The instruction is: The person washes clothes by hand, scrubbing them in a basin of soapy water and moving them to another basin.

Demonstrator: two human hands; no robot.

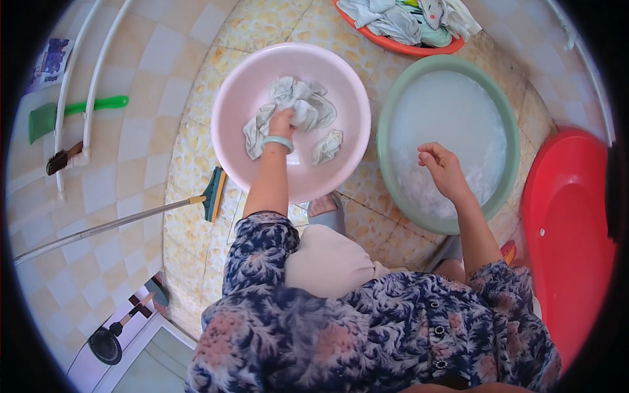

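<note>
Inside the pink basin (226,141), my left hand (282,122) grips a wet, whitish cloth (313,110) that lies bunched on the bottom. A pale bracelet circles that wrist. To the right of the bunched cloth, a smaller crumpled cloth (327,147) lies apart from it. My right hand (441,170) hovers over the green basin (388,167), its fingers loosely bent with nothing seen in them. Cloudy, whitish water (452,108) fills this basin, with pale, blurred shapes near its front that I cannot make out.
An orange-red basin (386,44) heaped with laundry (393,23) stands at the far side. On the right is a large red tub (567,196). A long-handled floor brush (213,194) reaches in from the left. White pipes (92,85) hold brushes along the wall.
</note>
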